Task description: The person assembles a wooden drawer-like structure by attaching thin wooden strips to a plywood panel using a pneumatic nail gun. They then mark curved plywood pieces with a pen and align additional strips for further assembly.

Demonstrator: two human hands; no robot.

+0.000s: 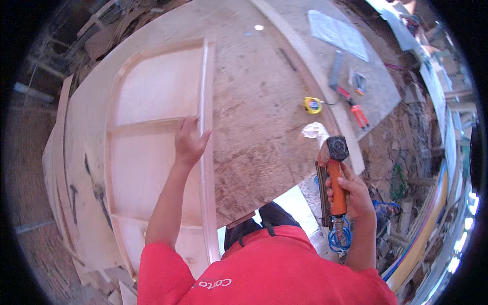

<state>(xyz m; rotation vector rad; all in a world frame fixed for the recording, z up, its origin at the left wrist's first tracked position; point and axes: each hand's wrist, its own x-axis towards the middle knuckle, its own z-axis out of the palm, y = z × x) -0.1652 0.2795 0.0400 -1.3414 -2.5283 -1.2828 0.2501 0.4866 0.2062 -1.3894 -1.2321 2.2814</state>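
The left hand (pixel 189 143) lies on the wooden frame (pixel 152 168), its grip loose, thumb spread; the frame rests on the counter (pixel 259 127). The right hand (pixel 357 195) clasps the nail gun (pixel 336 183). This seems a steadying step; the next move calls for keeping fingers clear.

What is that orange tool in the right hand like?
The orange tool looks like an air nailer: orange body and handle, black head cap, long dark magazine alongside, metal fitting and coiled blue hose at its near end. The right hand grips the handle, head pointing away from the person. Its trigger is not discernible.
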